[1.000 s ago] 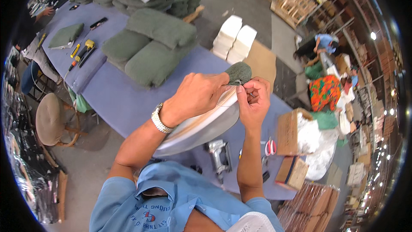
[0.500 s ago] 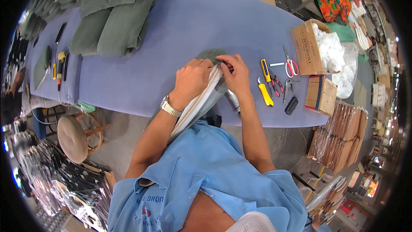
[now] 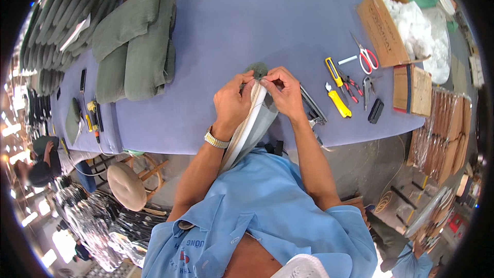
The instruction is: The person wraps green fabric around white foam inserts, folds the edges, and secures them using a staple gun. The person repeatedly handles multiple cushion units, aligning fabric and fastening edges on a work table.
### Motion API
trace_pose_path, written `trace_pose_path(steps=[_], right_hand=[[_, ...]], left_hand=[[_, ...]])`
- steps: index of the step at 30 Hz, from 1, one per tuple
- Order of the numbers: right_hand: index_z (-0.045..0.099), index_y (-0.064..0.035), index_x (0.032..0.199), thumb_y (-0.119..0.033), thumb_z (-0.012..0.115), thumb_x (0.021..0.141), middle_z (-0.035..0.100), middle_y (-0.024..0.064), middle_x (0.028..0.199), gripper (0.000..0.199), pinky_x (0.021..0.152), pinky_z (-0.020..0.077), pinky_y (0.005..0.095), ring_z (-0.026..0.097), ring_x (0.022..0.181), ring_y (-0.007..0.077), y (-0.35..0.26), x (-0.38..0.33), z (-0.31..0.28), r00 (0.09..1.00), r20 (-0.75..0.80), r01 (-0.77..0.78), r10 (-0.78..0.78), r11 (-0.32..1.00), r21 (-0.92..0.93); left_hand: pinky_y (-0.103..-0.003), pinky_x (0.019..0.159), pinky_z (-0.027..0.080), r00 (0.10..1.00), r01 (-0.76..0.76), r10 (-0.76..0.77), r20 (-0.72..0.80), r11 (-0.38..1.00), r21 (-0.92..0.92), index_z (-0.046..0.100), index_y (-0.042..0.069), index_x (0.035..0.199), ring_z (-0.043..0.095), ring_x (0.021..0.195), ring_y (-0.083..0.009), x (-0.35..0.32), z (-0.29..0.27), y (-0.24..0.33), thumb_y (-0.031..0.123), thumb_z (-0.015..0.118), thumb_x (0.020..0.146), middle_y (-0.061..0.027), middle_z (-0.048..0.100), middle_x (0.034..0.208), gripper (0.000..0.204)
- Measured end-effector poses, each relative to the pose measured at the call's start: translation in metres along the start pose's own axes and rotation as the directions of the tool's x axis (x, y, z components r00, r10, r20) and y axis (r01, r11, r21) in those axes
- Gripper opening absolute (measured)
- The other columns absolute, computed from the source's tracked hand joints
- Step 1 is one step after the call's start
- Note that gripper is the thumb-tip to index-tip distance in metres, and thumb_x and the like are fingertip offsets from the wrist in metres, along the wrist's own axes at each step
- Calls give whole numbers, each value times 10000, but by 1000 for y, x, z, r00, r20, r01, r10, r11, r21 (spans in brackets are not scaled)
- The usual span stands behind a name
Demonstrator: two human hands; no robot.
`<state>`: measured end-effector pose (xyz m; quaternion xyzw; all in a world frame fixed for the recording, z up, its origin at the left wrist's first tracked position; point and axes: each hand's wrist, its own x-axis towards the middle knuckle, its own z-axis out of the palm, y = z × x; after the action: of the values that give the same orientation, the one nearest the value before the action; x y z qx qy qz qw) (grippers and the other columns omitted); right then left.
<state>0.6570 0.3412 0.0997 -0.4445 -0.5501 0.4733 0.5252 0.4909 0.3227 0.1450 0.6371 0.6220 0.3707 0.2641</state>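
Both of my hands work at the end of a long padded piece (image 3: pixel 246 127) with a white edge strip and grey underside, which runs from my body to the table. Dark green fabric (image 3: pixel 256 68) covers its far tip. My left hand (image 3: pixel 233 101), with a watch on the wrist, pinches the fabric at the tip from the left. From the right, my right hand (image 3: pixel 286 96) pinches the same fabric, thumb and finger nearly touching those of the left. A dark metal tool (image 3: pixel 313 104), which looks like a staple gun, lies just right of my right hand.
On the blue-covered table (image 3: pixel 267 15), a yellow screwdriver (image 3: pixel 334 72), yellow-handled tool (image 3: pixel 338 101), pliers (image 3: pixel 352 88) and red-and-white scissors (image 3: pixel 367 61) lie right. Beyond stands a carton (image 3: pixel 383 31) of white stuffing. Folded green covers (image 3: pixel 139 46) lie left; a round stool (image 3: pixel 126 186) stands below.
The view has shifted, so the table's things sit elsewhere in the picture. My hands have drawn closer together at the tip. More of the metal tool beside my right hand shows.
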Motion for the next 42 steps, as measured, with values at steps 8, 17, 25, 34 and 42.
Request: trace_pose_path(steps=[8,17,25,34,42], right_hand=[[635,-37,928,0,737,930,620,5,954,108,781,493,246,578,847,75,23,2,15,984,-16,-155,175,908,390],[617,-37,882,-77,721,941,607,-30,759,126,621,426,236,526,699,43,6,10,17,949,-27,-291,314,906,306],[615,-36,884,-109,725,920,600,-7,726,137,578,429,266,527,647,71,5,15,17,917,0,-374,399,858,353],[652,-32,966,-151,722,910,637,57,814,149,645,498,314,593,693,163,-29,8,18,991,-133,-51,25,980,-192],[675,-20,960,-158,724,941,650,36,790,148,670,499,308,595,720,132,-4,4,19,960,-141,-247,242,969,-16]], left_hand=[[-326,693,567,1000,5,-5,-16,1000,12,708,40,1015,757,852,-241,9,-1,-7,117,695,956,-97,783,1116,97],[-385,826,593,987,-162,162,18,963,214,722,57,1012,732,1053,-320,1,-1,16,-4,695,857,-146,729,1242,169],[-365,776,609,957,-288,290,23,933,214,724,57,1010,733,1039,-321,-3,-1,6,-64,687,824,-157,705,1286,225],[-385,814,618,969,-249,243,55,954,169,713,69,1030,716,1085,-315,-9,-5,10,-47,679,822,-131,681,1333,241],[-326,660,564,964,-267,267,18,959,93,715,56,987,743,983,-270,-11,-4,5,-35,680,860,-145,712,1290,160]])
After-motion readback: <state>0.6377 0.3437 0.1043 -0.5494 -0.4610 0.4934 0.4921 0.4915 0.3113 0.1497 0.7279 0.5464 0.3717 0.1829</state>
